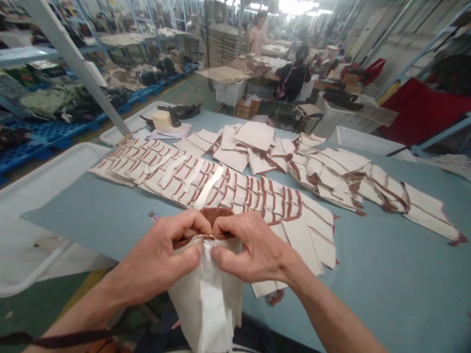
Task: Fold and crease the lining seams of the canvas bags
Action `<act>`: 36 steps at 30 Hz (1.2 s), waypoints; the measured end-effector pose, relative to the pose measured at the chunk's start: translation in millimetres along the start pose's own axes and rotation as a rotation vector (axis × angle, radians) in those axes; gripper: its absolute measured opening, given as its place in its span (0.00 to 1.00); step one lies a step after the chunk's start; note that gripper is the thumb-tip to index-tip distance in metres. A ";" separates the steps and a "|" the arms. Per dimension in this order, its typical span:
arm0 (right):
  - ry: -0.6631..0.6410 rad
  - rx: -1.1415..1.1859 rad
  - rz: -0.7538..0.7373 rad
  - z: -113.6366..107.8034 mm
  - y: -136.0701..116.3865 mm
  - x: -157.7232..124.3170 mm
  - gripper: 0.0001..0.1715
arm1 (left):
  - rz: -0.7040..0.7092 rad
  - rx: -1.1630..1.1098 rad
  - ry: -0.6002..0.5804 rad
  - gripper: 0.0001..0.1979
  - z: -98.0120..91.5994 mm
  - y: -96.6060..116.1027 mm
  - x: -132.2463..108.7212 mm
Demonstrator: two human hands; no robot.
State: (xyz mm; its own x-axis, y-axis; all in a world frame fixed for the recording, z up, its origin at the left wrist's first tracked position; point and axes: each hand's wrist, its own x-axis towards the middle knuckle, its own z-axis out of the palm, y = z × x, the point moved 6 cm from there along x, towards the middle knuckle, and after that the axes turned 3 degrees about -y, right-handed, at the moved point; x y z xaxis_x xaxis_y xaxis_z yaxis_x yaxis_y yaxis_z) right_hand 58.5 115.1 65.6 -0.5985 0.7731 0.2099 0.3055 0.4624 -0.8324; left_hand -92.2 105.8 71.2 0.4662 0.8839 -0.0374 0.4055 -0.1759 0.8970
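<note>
One cloth pouch (186, 289), white strip (213, 314) attached or laid along it, at the table's (397, 289) near side; left hand (174, 247) and right hand (253, 245) pinching its rim, fingertips closed. Work seemingly midway; similar pieces (241, 196) on table, finished count unclear.

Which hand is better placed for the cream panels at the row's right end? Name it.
Probably the right hand: it is nearer those cream panels than the left hand, though both pinch a cream piece.

A textile workshop on a factory floor: cream cloth pieces (255, 136) in rows and piles across a broad bench (386, 294), blue pallets (47, 139) heaped with fabric, metal racks (27, 57), white bins (230, 93), bright ceiling lights (298, 6), two people (292, 81) further back.
</note>
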 end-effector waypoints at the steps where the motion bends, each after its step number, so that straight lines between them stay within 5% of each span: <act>1: 0.013 0.032 0.011 1.6 0.1 0.8 0.13 | -0.012 -0.023 -0.005 0.06 0.6 -2.4 0.8; 10: 0.132 0.368 0.140 21.9 19.7 -4.4 0.16 | 0.159 -0.086 0.071 0.04 4.6 -18.7 3.6; 23: 0.017 0.831 0.280 37.3 36.6 -6.6 0.12 | 0.423 0.150 0.145 0.09 11.3 -30.2 -5.6; 27: 0.004 0.784 0.354 38.1 37.2 -6.4 0.11 | 0.466 0.149 0.133 0.09 15.0 -38.4 -3.5; 32: 0.071 0.583 0.214 21.6 22.4 -7.6 0.08 | 0.401 0.153 0.162 0.09 15.0 -37.3 -5.7; 36: 0.120 0.363 0.174 8.6 15.4 -16.5 0.04 | 0.312 0.146 0.055 0.07 5.4 -25.8 -3.4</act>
State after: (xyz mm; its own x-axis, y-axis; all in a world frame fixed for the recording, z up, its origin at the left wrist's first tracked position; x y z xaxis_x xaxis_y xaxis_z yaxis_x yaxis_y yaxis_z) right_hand 66.8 105.8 44.9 -0.4639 0.8813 0.0906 0.1008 0.1541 -0.9829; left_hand -100.0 105.0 45.9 0.5441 0.7989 0.2564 0.3598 -0.4982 0.7889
